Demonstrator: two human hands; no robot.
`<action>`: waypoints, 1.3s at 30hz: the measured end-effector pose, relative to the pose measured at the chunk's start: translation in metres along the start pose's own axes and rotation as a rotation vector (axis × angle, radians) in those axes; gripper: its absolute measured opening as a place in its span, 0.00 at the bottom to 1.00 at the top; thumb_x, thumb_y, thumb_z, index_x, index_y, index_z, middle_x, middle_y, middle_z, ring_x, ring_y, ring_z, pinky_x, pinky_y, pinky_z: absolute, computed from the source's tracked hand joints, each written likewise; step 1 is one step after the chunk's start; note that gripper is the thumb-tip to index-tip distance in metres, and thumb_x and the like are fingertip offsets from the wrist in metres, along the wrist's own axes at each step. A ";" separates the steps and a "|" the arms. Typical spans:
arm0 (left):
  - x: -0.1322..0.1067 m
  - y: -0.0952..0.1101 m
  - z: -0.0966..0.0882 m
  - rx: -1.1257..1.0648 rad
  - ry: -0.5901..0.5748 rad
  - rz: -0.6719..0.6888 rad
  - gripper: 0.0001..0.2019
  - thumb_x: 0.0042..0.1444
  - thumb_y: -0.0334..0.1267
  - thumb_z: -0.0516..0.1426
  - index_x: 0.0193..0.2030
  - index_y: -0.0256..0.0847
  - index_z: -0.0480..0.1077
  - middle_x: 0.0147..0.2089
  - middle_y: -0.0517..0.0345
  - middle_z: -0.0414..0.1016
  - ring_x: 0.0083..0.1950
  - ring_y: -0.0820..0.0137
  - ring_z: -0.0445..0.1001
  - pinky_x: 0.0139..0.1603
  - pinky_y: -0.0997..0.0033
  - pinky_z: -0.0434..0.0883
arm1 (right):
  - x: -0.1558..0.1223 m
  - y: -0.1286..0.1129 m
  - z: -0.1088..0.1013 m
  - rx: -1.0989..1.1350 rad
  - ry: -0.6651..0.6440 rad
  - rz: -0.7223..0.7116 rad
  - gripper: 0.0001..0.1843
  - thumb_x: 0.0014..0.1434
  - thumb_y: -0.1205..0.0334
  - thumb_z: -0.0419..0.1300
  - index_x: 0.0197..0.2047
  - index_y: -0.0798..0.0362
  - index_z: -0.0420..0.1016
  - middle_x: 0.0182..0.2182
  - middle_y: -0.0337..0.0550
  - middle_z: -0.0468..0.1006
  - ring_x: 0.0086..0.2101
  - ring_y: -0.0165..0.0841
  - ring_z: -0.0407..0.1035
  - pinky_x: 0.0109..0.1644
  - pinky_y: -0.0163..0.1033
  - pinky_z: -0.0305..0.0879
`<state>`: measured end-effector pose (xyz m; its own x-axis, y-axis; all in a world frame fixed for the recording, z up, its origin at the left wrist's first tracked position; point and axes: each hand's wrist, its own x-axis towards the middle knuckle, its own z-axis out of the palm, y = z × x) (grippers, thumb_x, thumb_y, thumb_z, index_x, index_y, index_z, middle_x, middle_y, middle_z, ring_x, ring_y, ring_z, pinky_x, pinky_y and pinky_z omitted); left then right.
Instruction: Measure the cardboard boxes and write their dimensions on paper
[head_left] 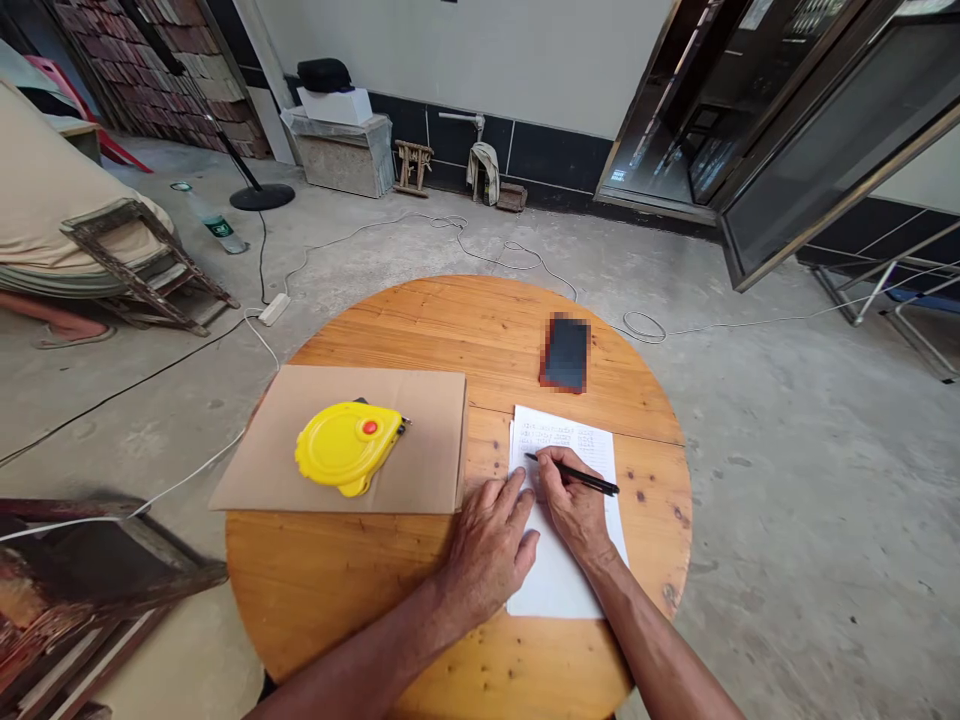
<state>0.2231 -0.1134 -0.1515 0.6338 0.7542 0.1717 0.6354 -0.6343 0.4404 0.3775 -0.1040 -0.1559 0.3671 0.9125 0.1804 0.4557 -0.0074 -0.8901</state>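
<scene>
White sheets of paper lie on the round wooden table, with rows of handwriting across their upper part. In my right hand is a black pen, its tip at the writing near the paper's left side. My left hand rests flat, fingers spread, over the paper's left edge and the table. To its left sits a flat piece of cardboard bearing a yellow chalk line reel with a red button. Beyond the paper lies a dark, pixelated rectangular object.
Cables and a white power strip run over the concrete floor. A wooden folding chair, a plastic bottle and a stand's round base are at the left. Another wooden chair stands near left. A glass door opens at right.
</scene>
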 end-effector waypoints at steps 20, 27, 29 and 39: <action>0.000 0.000 0.000 -0.007 0.000 -0.008 0.20 0.58 0.33 0.59 0.58 0.38 0.69 0.67 0.47 0.67 0.60 0.54 0.68 0.60 0.50 0.70 | 0.000 0.000 0.001 -0.019 -0.012 0.003 0.12 0.64 0.55 0.56 0.34 0.53 0.75 0.24 0.37 0.74 0.22 0.29 0.62 0.26 0.34 0.62; 0.001 0.000 -0.001 -0.008 -0.006 -0.006 0.19 0.58 0.32 0.58 0.57 0.37 0.69 0.67 0.45 0.67 0.60 0.54 0.67 0.60 0.50 0.70 | -0.001 0.002 0.001 -0.024 0.001 0.008 0.12 0.64 0.56 0.56 0.34 0.53 0.75 0.24 0.38 0.75 0.23 0.29 0.63 0.28 0.35 0.62; 0.001 0.000 -0.001 -0.011 -0.011 -0.010 0.20 0.58 0.32 0.58 0.58 0.37 0.69 0.67 0.46 0.66 0.60 0.54 0.67 0.60 0.50 0.70 | -0.001 0.003 0.001 -0.017 -0.005 0.013 0.12 0.64 0.56 0.56 0.34 0.53 0.75 0.24 0.37 0.74 0.23 0.29 0.63 0.28 0.35 0.62; 0.001 -0.001 0.001 -0.005 -0.009 -0.003 0.20 0.59 0.33 0.58 0.58 0.35 0.69 0.67 0.45 0.66 0.60 0.53 0.67 0.61 0.49 0.69 | -0.001 0.003 -0.001 0.032 0.017 0.053 0.12 0.63 0.55 0.57 0.33 0.53 0.75 0.22 0.36 0.71 0.22 0.29 0.60 0.25 0.34 0.58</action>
<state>0.2234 -0.1126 -0.1525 0.6363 0.7542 0.1622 0.6349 -0.6314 0.4452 0.3790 -0.1055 -0.1588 0.4042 0.9040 0.1394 0.4089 -0.0423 -0.9116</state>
